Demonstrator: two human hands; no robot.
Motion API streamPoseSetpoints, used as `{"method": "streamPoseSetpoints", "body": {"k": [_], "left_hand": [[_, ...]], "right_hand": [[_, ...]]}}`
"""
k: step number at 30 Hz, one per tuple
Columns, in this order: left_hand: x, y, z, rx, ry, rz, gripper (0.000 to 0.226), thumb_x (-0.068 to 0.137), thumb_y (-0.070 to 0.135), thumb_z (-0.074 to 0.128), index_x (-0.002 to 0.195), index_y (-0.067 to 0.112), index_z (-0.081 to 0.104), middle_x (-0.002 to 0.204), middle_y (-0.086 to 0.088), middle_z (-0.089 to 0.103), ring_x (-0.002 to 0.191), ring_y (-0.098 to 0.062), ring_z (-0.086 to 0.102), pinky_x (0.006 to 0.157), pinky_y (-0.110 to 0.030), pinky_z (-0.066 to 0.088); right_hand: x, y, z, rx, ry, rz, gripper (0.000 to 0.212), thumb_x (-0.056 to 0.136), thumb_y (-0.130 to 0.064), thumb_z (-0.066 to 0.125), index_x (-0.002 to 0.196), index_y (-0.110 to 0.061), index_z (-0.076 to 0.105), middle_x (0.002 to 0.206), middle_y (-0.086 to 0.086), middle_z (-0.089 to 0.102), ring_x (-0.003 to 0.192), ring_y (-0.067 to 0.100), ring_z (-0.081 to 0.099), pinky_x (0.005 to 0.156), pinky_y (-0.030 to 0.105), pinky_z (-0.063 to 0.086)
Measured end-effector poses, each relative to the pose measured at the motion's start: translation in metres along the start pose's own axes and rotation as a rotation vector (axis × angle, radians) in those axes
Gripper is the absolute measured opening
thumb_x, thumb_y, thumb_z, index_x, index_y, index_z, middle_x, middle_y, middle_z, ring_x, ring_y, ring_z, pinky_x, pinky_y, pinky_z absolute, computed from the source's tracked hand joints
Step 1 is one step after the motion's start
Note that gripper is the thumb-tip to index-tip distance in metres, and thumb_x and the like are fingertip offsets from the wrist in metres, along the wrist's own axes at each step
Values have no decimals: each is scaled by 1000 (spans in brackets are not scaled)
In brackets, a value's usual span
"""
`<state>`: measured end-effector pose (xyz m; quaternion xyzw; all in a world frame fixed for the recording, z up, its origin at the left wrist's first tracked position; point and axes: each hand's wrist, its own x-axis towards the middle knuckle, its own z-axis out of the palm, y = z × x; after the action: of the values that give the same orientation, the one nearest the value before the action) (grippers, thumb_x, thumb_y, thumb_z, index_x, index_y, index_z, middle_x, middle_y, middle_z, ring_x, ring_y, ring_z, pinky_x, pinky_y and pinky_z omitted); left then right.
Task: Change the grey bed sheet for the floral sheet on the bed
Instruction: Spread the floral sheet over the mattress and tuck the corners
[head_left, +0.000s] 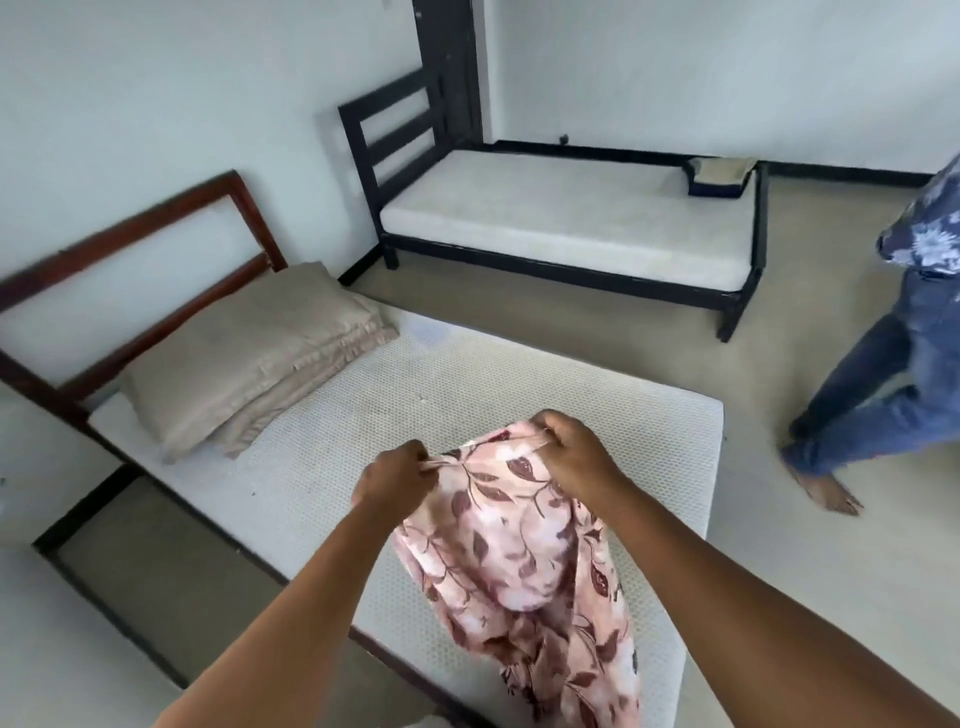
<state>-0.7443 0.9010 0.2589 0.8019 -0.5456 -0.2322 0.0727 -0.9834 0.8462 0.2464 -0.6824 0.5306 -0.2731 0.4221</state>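
Two grips share one hem: the left grip (397, 475) and the right grip (576, 457) each pinch the top edge of the floral sheet (514, 551) between thumb and curled fingers, near each other, with a short taut span of fabric between them. The rest of the sheet hangs bunched below the hands, toward the person, draping over the near corner of the bare mattress (519, 384). No grey sheet shows on its white mesh cover, so the stripping looks done and spreading is the step in hand. The mattress's long axis runs away and leftward to the brown headboard (130, 228), where a beige pillow (249, 353) lies on folded beige cloth. The sheet thus sits short of nearly all the surface it must cover. The coming move likely calls for the hands to part along the hem and cast the cloth forward toward the pillow, the left grip being on that side. A second person (883, 374) stands well apart, to the right.
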Motion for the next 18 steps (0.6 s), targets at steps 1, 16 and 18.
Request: {"method": "streamPoseSetpoints", "body": {"k": [1,16,18], "left_hand": [[9,-5,-2,-112,38,-47,13,88,29,56,97,27,64,93,-6,73,87,-32,69,79,-38,58],[168,-34,-77,-1126,-130,232,31,95,-5,45,107,3,72,99,-15,76,87,-23,73,69,-26,57],[194,-32,-102,-1171,-102,303,31,93,-7,44,105,0,71,96,-10,76,83,-20,71,68,-26,55]], "right_hand": [[3,-4,-3,-97,-107,-12,15,90,-32,71,101,-23,66,98,-6,71,89,16,66,69,27,47],[141,-37,95,996,360,917,23,99,-21,47,96,-6,63,92,17,60,76,28,57,80,50,53],[178,-71,98,1272,437,639,15,88,-19,49,94,-14,62,86,11,57,69,23,54,81,46,52]]}}
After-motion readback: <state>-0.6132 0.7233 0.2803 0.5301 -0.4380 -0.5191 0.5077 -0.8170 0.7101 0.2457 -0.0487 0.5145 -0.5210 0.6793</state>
